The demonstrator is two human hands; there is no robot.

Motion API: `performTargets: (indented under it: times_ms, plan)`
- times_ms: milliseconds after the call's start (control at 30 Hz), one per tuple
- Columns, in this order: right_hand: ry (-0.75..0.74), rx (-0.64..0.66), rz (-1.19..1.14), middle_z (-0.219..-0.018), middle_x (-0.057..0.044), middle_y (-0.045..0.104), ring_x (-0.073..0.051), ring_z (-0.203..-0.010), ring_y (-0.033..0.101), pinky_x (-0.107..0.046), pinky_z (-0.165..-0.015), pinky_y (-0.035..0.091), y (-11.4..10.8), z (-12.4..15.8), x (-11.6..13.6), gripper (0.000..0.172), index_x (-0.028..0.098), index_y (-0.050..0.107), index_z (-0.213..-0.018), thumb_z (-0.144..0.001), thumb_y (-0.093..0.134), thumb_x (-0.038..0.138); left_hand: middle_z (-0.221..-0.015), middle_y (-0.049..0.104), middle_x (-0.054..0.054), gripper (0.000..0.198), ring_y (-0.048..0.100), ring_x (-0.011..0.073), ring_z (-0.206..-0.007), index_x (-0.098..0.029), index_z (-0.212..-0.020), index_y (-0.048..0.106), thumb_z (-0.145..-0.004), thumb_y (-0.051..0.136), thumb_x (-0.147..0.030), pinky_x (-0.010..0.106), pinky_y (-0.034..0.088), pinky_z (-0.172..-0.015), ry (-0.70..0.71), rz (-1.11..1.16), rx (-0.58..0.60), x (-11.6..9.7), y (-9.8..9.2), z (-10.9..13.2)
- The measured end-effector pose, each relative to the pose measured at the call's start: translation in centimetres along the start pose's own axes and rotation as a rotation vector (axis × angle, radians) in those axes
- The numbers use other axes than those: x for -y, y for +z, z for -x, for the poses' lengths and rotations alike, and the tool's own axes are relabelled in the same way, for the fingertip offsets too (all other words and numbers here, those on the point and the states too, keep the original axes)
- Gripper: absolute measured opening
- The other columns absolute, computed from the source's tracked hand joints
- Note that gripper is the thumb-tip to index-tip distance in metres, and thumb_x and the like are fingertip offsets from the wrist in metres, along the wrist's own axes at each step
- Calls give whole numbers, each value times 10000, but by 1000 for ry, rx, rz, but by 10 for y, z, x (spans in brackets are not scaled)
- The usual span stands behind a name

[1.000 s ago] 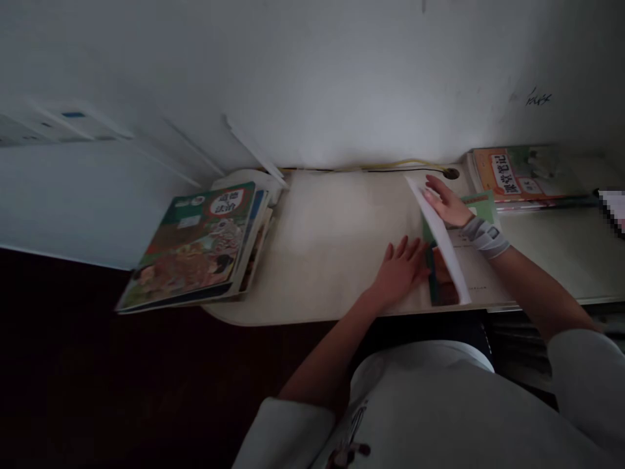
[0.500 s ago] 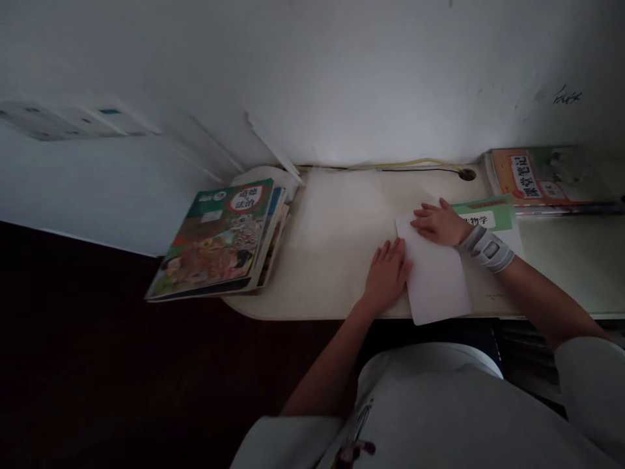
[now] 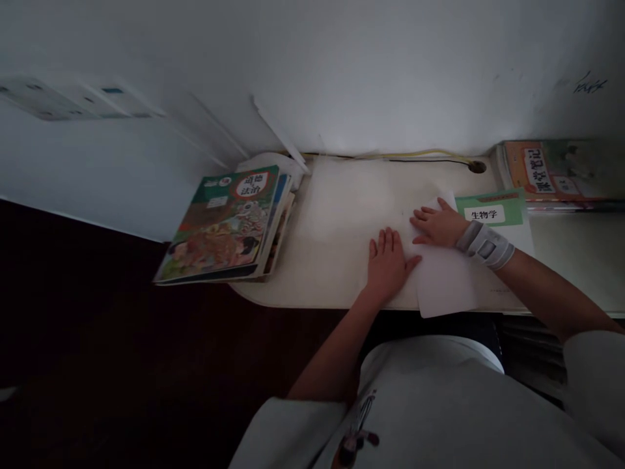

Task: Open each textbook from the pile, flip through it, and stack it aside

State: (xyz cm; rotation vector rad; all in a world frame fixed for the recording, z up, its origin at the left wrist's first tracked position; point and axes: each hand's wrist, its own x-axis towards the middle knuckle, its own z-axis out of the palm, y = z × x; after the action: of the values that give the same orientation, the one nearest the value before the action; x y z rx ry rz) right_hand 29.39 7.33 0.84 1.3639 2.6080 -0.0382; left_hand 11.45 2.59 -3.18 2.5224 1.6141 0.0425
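A book with a green-banded cover (image 3: 512, 210) lies on the white desk (image 3: 322, 273). Over its left part is a smooth white sheet (image 3: 445, 286) with rounded lower corners; I cannot tell whether it is the book's own flap or a loose piece. My right hand (image 3: 439, 223), a grey band on its wrist, rests flat on the upper part of this sheet with fingers spread leftward. Palm down beside the sheet's left edge is my left hand (image 3: 388, 266), its thumb reaching to the edge. Both hands are open and grip nothing.
A stack of books (image 3: 219, 228) stands at the desk's left end, partly past its edge. More books (image 3: 561, 169) lie at the back right. A yellow cable (image 3: 420, 154) runs along the wall to a round cable hole (image 3: 477, 167).
My left hand has turned more upright, its thumb stretched out to the right. My right hand stays on the white sheet. The view has shifted slightly, showing more of the green cover's title.
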Motion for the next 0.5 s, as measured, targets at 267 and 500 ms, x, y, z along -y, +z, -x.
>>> performTargets:
  times_ms: [267, 500]
  plan:
    - [-40, 19, -12, -1468, -197, 388, -335, -1317, 413, -620, -1057, 254, 11, 3, -7, 627, 89, 438, -1372, -938, 367, 535, -1491, 320, 260, 695, 268, 296, -1414, 37, -1415, 303, -932, 416, -450, 419, 253, -1146, -4, 115, -57, 8, 5, -3]
    - [-82, 26, -37, -1476, -204, 370, -338, -1318, 412, -621, -1051, 252, 17, 13, -18, 682, 94, 408, -1398, -930, 321, 583, -1454, 413, 212, 486, 352, 250, -1380, -2, -1374, 408, -970, 324, -259, 394, 293, -1136, -24, 133, -128, 9, 12, -5]
